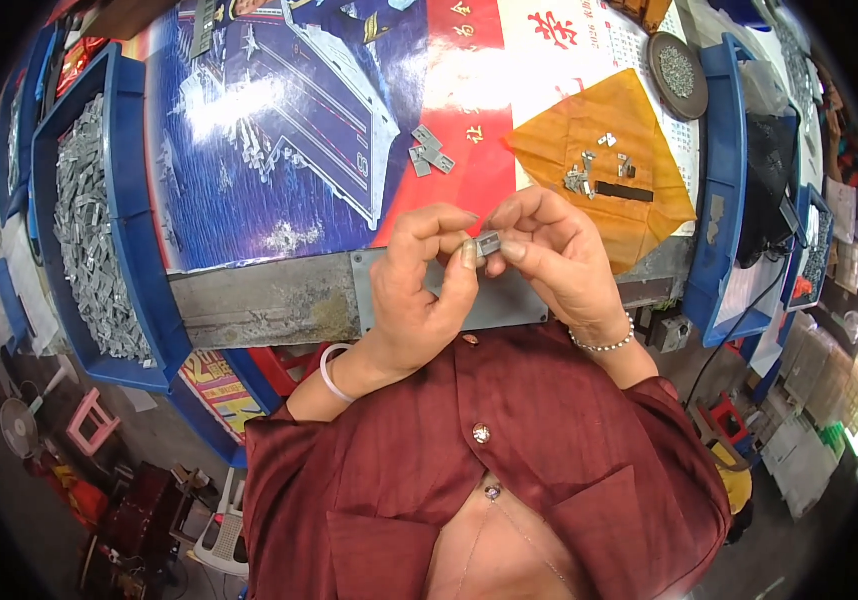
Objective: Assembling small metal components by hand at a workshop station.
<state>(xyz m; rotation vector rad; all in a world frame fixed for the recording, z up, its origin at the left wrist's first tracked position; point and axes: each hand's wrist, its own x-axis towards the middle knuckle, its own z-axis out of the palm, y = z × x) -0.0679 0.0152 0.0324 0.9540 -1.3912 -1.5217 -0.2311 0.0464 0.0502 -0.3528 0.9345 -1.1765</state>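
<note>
Over the front edge of the table, my left hand (423, 275) and my right hand (561, 258) meet at a small grey metal piece (488, 244) with a dark slot. Thumb and fingertips of both hands pinch it from either side. Farther back, several flat grey metal pieces (431, 152) with holes lie in a loose pile on the red strip of the poster. On an orange cloth (639, 130) to the right are small shiny metal parts (579, 178) and a black bar (624, 191).
A blue bin (129, 190) full of grey metal pieces (94, 235) stands at the left. At the back right sits a round dish (678, 75) of tiny silvery parts. Another blue bin (724, 200) borders the right side. A printed poster (299, 120) covers the tabletop.
</note>
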